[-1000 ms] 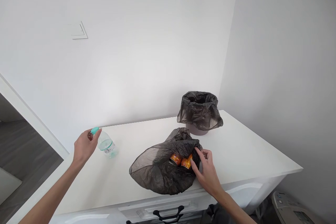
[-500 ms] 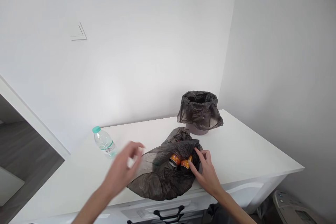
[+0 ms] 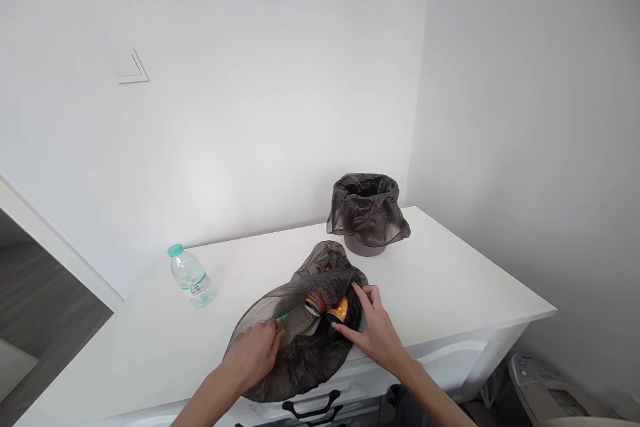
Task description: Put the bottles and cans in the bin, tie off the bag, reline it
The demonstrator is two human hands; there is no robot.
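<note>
A thin black plastic bag lies on the white cabinet top with its mouth spread towards me. Inside it show an orange can, a second can and a small green part. My left hand reaches into the left side of the bag, fingers curled near the green part; their tips are hidden. My right hand grips the bag's right edge, thumb by the orange can. A clear bottle with a green cap stands to the left.
At the back right stands a small bin lined with a black bag. White walls rise behind and to the right. Dark drawer handles sit below the front edge, and a grey appliance is at the lower right.
My left hand has come down from the air beside the bag into its opening. My right hand stays at the bag's right edge. The whole view has shifted slightly.
</note>
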